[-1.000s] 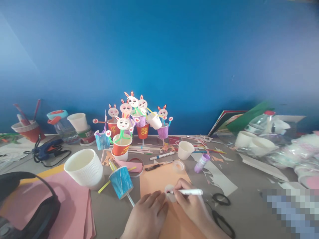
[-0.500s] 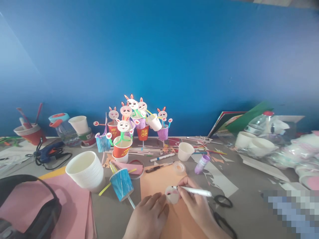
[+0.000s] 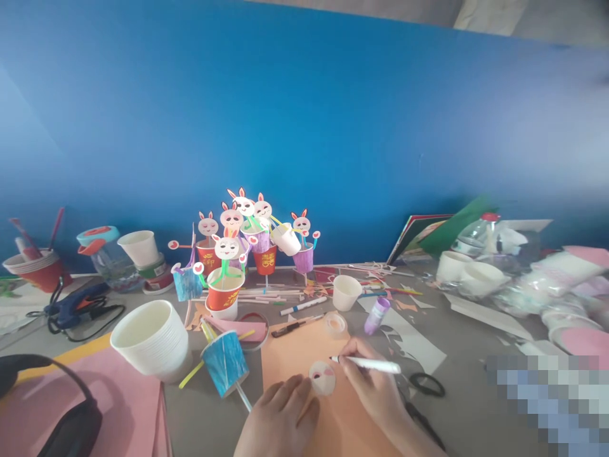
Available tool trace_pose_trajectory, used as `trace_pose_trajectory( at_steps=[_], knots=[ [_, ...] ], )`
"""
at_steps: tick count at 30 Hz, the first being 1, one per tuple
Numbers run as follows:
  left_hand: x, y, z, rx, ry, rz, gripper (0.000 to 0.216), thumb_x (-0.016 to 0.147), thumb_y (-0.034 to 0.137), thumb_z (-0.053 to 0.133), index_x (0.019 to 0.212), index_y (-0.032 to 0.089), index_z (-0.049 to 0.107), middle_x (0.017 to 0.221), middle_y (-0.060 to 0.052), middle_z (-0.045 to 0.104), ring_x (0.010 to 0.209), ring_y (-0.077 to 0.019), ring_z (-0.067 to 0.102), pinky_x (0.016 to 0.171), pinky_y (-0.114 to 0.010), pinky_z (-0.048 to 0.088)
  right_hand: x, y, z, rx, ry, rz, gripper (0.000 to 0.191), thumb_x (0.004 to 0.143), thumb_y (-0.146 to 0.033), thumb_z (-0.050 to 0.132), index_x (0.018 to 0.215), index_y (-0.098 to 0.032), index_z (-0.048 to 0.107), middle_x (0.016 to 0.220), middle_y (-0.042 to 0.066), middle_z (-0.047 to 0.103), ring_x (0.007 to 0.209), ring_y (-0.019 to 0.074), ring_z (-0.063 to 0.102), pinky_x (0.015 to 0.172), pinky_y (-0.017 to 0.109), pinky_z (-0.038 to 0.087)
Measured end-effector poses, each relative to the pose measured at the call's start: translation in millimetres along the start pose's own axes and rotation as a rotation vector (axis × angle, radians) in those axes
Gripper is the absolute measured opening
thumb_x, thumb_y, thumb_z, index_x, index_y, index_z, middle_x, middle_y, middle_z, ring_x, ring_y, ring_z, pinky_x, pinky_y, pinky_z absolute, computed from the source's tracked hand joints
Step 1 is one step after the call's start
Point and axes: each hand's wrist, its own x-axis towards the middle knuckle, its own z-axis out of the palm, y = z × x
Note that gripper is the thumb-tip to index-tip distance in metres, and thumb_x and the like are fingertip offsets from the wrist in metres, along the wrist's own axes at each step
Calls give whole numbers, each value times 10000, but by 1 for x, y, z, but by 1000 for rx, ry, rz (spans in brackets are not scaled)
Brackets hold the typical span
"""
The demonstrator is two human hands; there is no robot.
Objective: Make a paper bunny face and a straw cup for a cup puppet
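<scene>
A white marker (image 3: 373,364) is gripped in my right hand (image 3: 364,374), its dark tip just past the upper right edge of a small round paper face (image 3: 325,385). The face has a dark spot and pink patches, and lies on an orange sheet (image 3: 290,346). My left hand (image 3: 280,412) rests flat on the sheet, fingers stretched out and their tips at the face's left edge. A blue-coloured paper cup (image 3: 226,363) with a white stick lies tipped over beside my left hand. Black-handled scissors (image 3: 427,384) lie partly hidden by my right arm.
Rabbit-faced paper-cup figures (image 3: 226,285) stand at the back. Stacked white cups (image 3: 150,339), a glue gun (image 3: 83,303) and headphones (image 3: 71,419) occupy the left. A glue stick (image 3: 377,316), tape roll (image 3: 335,322) and white cup (image 3: 347,292) lie beyond my hands. Plastic-wrapped items (image 3: 537,292) crowd the right.
The marker tip was over the paper face and is now off its upper right edge. The face sits slightly lower left in view, and the camera view has shifted a little.
</scene>
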Motion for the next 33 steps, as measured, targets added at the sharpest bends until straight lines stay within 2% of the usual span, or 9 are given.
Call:
trace_pose_trajectory(
  at_steps=[4,9,14,18,24,29,33],
  knots=[
    [1,-2,-2,2,3,9,92,946,219,556,961,225,647,1050,6,775,932,-191,726,727,-286,561,-2,1,5,82,-71,5,211,867,-296,501,667,-246,456,564,-63,426,497,133,412,475,235,330],
    [-1,-4,-2,11,-56,47,115,958,245,545,998,223,651,1103,-5,759,994,-189,694,754,-296,547,-1,4,7,99,-4,39,233,842,-244,532,634,-246,427,543,-70,412,481,124,396,467,232,318],
    [-5,-3,-1,12,-109,34,153,981,263,522,1042,233,659,1127,-5,743,1037,-188,664,785,-299,524,-2,3,10,96,-166,-38,205,877,-290,520,687,-238,465,581,-61,457,515,127,423,492,231,340],
    [-5,-2,-1,9,-174,28,167,984,286,530,1069,229,662,1163,-24,729,1072,-200,653,817,-312,519,-4,6,13,51,-192,-35,225,904,-306,491,694,-239,447,594,-63,447,532,130,428,510,232,341],
    [-2,-1,-5,2,-134,14,154,985,276,525,1034,228,663,1144,16,746,1038,-194,682,791,-312,537,-3,2,11,28,-224,-28,233,911,-323,480,695,-243,445,603,-56,462,546,141,455,524,239,358],
    [-2,0,-6,-4,-153,4,170,986,257,516,1051,225,670,1149,-6,743,1051,-195,678,802,-310,538,-1,-1,11,33,-213,-44,245,900,-306,497,672,-243,434,582,-61,454,532,136,442,517,237,360],
    [-1,1,-7,-11,-111,4,159,981,264,525,1032,217,668,1135,-1,753,1023,-203,694,789,-312,545,-1,1,11,13,-213,-55,235,895,-293,507,675,-240,445,583,-63,450,531,133,428,506,234,348]
  ],
)
